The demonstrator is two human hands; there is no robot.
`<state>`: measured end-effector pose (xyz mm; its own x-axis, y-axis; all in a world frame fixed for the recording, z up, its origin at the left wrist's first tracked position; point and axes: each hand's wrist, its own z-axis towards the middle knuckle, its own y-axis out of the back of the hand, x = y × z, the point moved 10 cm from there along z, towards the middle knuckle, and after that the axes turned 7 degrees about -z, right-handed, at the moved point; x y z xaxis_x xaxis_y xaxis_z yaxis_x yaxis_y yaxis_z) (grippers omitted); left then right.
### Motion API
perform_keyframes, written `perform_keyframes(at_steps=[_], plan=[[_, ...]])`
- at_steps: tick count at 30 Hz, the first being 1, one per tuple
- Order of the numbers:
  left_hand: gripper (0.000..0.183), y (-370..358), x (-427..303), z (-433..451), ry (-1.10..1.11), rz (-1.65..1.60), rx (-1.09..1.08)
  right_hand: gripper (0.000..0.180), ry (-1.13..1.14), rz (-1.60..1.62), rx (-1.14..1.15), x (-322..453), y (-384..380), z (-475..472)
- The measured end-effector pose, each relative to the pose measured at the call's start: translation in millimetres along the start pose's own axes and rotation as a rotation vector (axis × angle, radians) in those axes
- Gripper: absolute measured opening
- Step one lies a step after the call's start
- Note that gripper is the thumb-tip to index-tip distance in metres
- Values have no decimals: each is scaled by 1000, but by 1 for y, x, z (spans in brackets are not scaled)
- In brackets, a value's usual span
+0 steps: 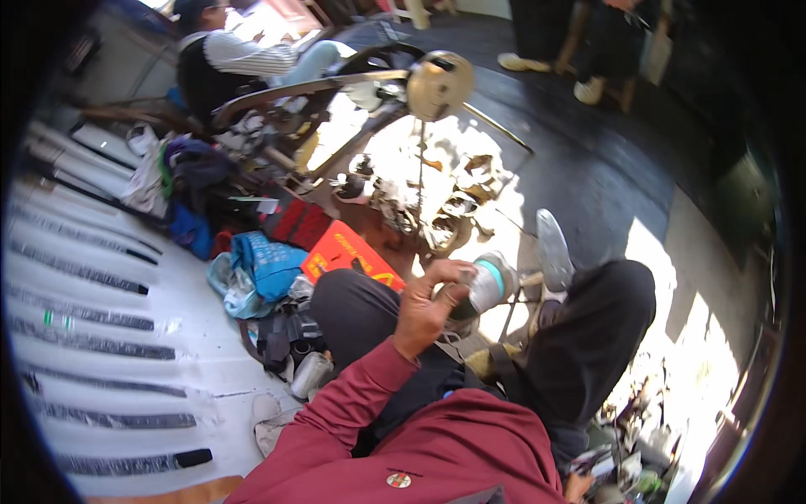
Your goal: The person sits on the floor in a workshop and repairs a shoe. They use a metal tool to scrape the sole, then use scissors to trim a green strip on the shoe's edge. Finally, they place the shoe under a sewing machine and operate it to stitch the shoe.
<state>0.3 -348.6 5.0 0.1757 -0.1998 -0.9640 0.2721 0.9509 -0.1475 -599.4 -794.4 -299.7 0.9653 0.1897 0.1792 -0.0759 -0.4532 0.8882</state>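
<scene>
In front of my knees, my left hand (428,309) grips a grey rounded object with a teal band (488,283) between thumb and fingers. Its exact kind is not clear. Just beyond it, a metal shoe last (554,249) rises beside my right knee. Low at the right edge of my maroon top, my right hand (576,486) is only partly seen. It is down by a heap of small scraps (636,453), and I cannot tell whether it holds anything. A tan pad with a dark strap (482,362) lies between my legs.
Ahead stands a machine with a round disc (441,85), worn parts heaped below it. To the left are a red board with writing (346,252), a blue bag (267,264) and a white surface with dark strips (94,340). A seated person (245,60) and others' feet (589,91) are beyond.
</scene>
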Motion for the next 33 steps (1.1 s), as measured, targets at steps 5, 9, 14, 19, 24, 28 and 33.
perform_keyframes(at_steps=[5,9,14,19,24,28,33], plan=[[14,24,-7,2,-11,132,-140,53,-95,-372,124,-23,-23,38],[13,48,-14,3,-37,267,-242,46,-17,-241,-32,28,-8,61],[11,73,-5,5,96,181,-301,38,176,98,-293,78,62,60],[14,86,12,-3,238,-249,-428,34,439,607,-265,247,149,71],[13,91,12,-5,206,-438,-446,29,898,916,16,524,234,-8],[10,98,1,2,167,-414,-384,28,1348,632,145,677,250,-135],[12,101,-6,8,183,-349,-347,49,1426,305,812,747,149,-237]])
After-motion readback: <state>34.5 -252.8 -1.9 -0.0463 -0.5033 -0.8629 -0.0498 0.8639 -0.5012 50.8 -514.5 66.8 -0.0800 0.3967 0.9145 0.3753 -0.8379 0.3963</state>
